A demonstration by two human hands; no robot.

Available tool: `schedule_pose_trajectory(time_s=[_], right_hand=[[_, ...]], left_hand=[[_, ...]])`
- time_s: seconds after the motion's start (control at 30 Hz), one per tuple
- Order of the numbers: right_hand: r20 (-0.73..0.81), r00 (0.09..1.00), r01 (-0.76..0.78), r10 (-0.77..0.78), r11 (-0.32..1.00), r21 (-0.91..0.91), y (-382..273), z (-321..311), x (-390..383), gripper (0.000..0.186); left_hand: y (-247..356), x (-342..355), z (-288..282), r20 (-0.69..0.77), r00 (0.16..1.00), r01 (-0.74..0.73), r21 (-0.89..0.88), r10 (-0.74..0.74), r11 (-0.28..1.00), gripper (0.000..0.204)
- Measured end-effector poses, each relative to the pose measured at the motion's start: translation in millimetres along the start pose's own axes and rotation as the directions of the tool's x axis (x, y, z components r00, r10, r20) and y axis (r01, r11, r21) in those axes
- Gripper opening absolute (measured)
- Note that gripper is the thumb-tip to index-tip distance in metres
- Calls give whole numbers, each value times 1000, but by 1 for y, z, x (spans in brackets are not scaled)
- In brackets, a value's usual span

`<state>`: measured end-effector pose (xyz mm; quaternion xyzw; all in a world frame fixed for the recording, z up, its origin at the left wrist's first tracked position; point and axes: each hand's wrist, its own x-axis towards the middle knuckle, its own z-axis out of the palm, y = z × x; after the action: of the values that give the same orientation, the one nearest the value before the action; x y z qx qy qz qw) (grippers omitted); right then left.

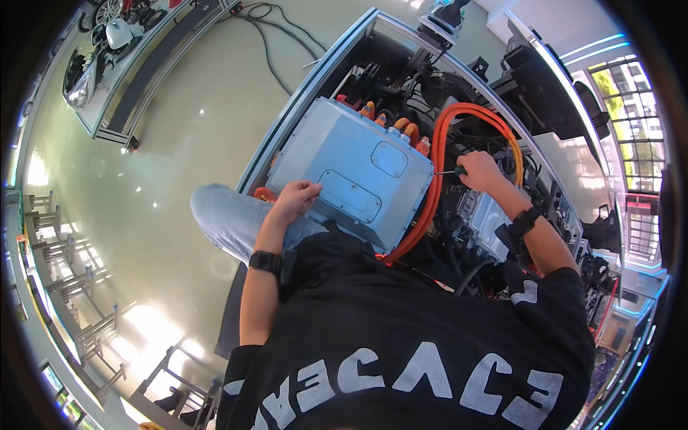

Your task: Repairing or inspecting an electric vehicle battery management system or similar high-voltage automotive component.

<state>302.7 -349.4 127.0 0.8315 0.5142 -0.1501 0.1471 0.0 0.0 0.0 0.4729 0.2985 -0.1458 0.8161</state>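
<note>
A large light-blue metal box (340, 143) with two bolted cover plates lies in front of me. My right hand (481, 172) is closed around the dark handle of a screwdriver (450, 172). Its thin shaft points left, and the tip is at the right edge of the box; I cannot tell whether it sits on a screw. At the box's near left edge is my left hand (295, 201), thumb and fingers pinched together. Whatever it pinches, if anything, is too small to make out. Thick orange cables (435, 179) loop between the box and my right hand.
An aluminium frame (287, 115) surrounds the box and machinery. A silver finned unit (484, 218) sits below my right hand. Orange connectors (408, 131) line the box's far side. Black cables (269, 36) lie on the floor, near another workbench (136, 86) at the upper left.
</note>
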Motion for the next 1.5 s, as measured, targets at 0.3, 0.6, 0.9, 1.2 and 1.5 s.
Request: schedule_pose_trajectory(time_s=[0.3, 0.6, 0.9, 1.2, 1.5], right_hand=[[591, 762, -646, 264, 247, 723, 4, -37, -6, 30], [-63, 977, 203, -205, 978, -45, -31, -34, 14, 14], [190, 981, 65, -45, 993, -97, -10, -58, 17, 16], [58, 998, -20, 13, 991, 132, 3, -28, 2, 22], [114, 993, -44, 33, 994, 102, -13, -33, -4, 28]], left_hand=[[-1, -6, 5, 0, 999, -49, -47, 50, 998, 20], [3, -7, 9, 4, 999, -48, -91, 48, 995, 20], [-2, -8, 4, 26, 994, -105, -121, 109, 987, 19], [1, -9, 8, -5, 990, -138, -129, 139, 982, 22], [-3, -8, 4, 67, 989, -120, -152, 132, 981, 22]])
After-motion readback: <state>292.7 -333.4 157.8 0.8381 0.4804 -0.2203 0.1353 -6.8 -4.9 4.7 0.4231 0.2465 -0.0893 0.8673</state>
